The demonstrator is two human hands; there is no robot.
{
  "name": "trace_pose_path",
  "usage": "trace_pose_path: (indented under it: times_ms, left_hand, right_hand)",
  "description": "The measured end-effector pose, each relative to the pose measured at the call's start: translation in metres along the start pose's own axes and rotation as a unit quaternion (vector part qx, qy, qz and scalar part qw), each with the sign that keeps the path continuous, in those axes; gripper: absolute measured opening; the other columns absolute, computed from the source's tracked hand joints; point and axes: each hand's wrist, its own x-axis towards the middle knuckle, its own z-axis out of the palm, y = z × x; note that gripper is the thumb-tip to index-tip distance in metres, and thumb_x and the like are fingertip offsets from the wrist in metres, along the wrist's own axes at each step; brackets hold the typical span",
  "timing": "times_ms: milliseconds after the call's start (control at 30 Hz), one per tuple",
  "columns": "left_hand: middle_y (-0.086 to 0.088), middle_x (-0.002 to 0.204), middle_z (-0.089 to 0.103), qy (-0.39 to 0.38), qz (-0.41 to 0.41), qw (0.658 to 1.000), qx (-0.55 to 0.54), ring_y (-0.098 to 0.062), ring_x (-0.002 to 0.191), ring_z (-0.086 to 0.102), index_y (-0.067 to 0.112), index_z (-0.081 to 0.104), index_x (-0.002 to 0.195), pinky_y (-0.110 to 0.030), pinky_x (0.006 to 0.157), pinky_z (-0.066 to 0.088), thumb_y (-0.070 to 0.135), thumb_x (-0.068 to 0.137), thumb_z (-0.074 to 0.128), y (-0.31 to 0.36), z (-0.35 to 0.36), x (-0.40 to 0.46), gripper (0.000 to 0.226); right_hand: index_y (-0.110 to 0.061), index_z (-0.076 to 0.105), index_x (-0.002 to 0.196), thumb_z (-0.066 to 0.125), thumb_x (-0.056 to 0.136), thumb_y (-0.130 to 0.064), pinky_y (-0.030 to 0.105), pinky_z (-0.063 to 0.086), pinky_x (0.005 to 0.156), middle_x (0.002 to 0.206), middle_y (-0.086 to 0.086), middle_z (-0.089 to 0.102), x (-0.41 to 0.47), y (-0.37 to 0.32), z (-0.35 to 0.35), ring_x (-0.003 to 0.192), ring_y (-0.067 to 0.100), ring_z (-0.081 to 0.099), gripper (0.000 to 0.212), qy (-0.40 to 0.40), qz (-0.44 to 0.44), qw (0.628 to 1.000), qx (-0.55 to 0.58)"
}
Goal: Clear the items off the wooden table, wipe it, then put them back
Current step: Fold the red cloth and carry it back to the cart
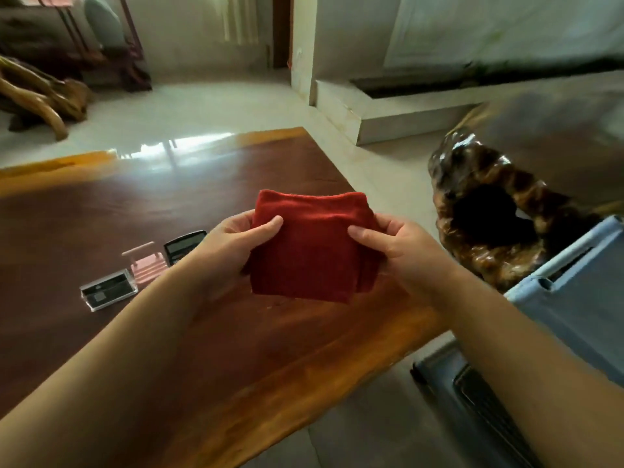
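A folded red cloth (pixel 310 251) is held above the right part of the glossy wooden table (pixel 101 211). My left hand (pixel 229 244) grips its left edge, thumb on top. My right hand (pixel 395 248) grips its right edge the same way. Three small items lie in a row on the table left of my left forearm: a clear acrylic card holder (pixel 108 289), a pink item (pixel 146 263) and a black calculator (pixel 182 245), whose near end is hidden by my wrist.
A dark gnarled wood-root stool (pixel 486 217) stands right of the table. A light blue case (pixel 574 298) and a dark object (pixel 472 393) sit at the lower right. A root sculpture (pixel 37 96) rests on the floor at far left. A white step (pixel 405 113) lies beyond.
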Motion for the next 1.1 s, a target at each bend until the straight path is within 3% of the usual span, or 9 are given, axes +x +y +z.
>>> trace_pose_path:
  times_ms: [167, 267, 533, 633, 700, 767, 933, 1000, 1100]
  left_hand:
    - [-0.012, 0.123, 0.072, -0.083, 0.003, 0.996, 0.026, -0.027, 0.111, 0.07, 0.024, 0.073, 0.117, -0.042, 0.092, 0.055, 0.05, 0.073, 0.082, 0.047, 0.041, 0.008, 0.052]
    - [-0.011, 0.122, 0.072, -0.13, -0.016, 0.991, 0.01, -0.029, 0.11, 0.07, 0.025, 0.073, 0.116, -0.043, 0.084, 0.059, 0.047, 0.075, 0.082, 0.048, 0.083, 0.022, 0.048]
    - [-0.015, 0.118, 0.073, -0.234, -0.109, 0.966, 0.017, -0.033, 0.108, 0.071, 0.017, 0.075, 0.11, -0.045, 0.079, 0.061, 0.039, 0.084, 0.07, 0.008, 0.28, 0.071, 0.035]
    - [-0.016, 0.12, 0.072, -0.278, -0.129, 0.951, 0.03, -0.032, 0.11, 0.07, 0.013, 0.069, 0.121, -0.047, 0.084, 0.059, 0.039, 0.083, 0.068, -0.016, 0.368, 0.088, 0.045]
    - [-0.015, 0.118, 0.073, -0.298, -0.14, 0.943, 0.042, -0.03, 0.107, 0.071, 0.013, 0.067, 0.123, -0.039, 0.077, 0.062, 0.038, 0.086, 0.064, -0.032, 0.422, 0.102, 0.045]
    - [-0.015, 0.118, 0.073, -0.315, -0.161, 0.934, 0.052, -0.029, 0.108, 0.071, 0.013, 0.065, 0.125, -0.035, 0.074, 0.061, 0.035, 0.094, 0.058, -0.048, 0.468, 0.116, 0.039]
    - [-0.011, 0.121, 0.072, -0.33, -0.202, 0.919, 0.076, -0.027, 0.109, 0.07, 0.023, 0.066, 0.125, -0.04, 0.077, 0.062, 0.03, 0.103, 0.049, -0.097, 0.557, 0.151, 0.03]
    - [-0.011, 0.116, 0.073, -0.313, -0.211, 0.92, 0.102, -0.025, 0.099, 0.073, 0.024, 0.07, 0.119, -0.043, 0.074, 0.063, 0.028, 0.103, 0.05, -0.119, 0.58, 0.164, 0.026]
    - [-0.009, 0.104, 0.07, -0.288, -0.221, 0.921, 0.143, -0.018, 0.077, 0.074, 0.02, 0.067, 0.12, -0.036, 0.06, 0.06, 0.026, 0.103, 0.049, -0.152, 0.604, 0.186, 0.025]
  right_hand:
    - [-0.017, 0.072, 0.115, 0.072, 0.086, -0.029, 0.045, 0.061, 0.078, 0.111, 0.007, 0.076, -0.056, -0.041, -0.025, 0.1, 0.025, 0.074, 0.031, 0.072, -0.035, 0.996, 0.041]
    - [-0.013, 0.069, 0.123, 0.071, 0.087, -0.027, 0.04, 0.06, 0.085, 0.116, 0.009, 0.074, -0.089, -0.043, -0.051, 0.105, 0.024, 0.072, 0.038, 0.122, -0.044, 0.989, 0.073]
    - [-0.011, 0.07, 0.12, 0.064, 0.095, -0.018, 0.032, 0.06, 0.079, 0.114, 0.011, 0.075, -0.192, -0.006, -0.194, 0.1, 0.022, 0.072, 0.027, 0.287, -0.045, 0.944, 0.158]
    - [-0.014, 0.068, 0.125, 0.065, 0.094, -0.022, 0.042, 0.056, 0.093, 0.12, 0.012, 0.072, -0.229, 0.016, -0.262, 0.11, 0.028, 0.069, 0.031, 0.335, -0.036, 0.927, 0.165]
    - [-0.018, 0.069, 0.124, 0.066, 0.094, -0.024, 0.047, 0.051, 0.1, 0.121, 0.011, 0.072, -0.249, 0.032, -0.309, 0.114, 0.03, 0.067, 0.03, 0.358, -0.031, 0.918, 0.166]
    - [-0.02, 0.07, 0.122, 0.067, 0.094, -0.024, 0.042, 0.055, 0.094, 0.119, 0.008, 0.073, -0.264, 0.048, -0.35, 0.11, 0.026, 0.07, 0.028, 0.374, -0.028, 0.911, 0.172]
    - [-0.027, 0.072, 0.113, 0.067, 0.094, -0.021, 0.027, 0.057, 0.061, 0.106, 0.003, 0.078, -0.289, 0.091, -0.436, 0.085, 0.016, 0.076, 0.021, 0.416, 0.025, 0.889, 0.188]
    - [-0.028, 0.071, 0.113, 0.066, 0.095, -0.022, 0.027, 0.056, 0.056, 0.1, 0.002, 0.078, -0.289, 0.111, -0.461, 0.075, 0.015, 0.075, 0.019, 0.432, 0.061, 0.882, 0.178]
    - [-0.026, 0.067, 0.117, 0.065, 0.095, -0.023, 0.028, 0.055, 0.057, 0.096, 0.0, 0.079, -0.278, 0.14, -0.488, 0.072, 0.014, 0.074, 0.022, 0.448, 0.107, 0.872, 0.165]
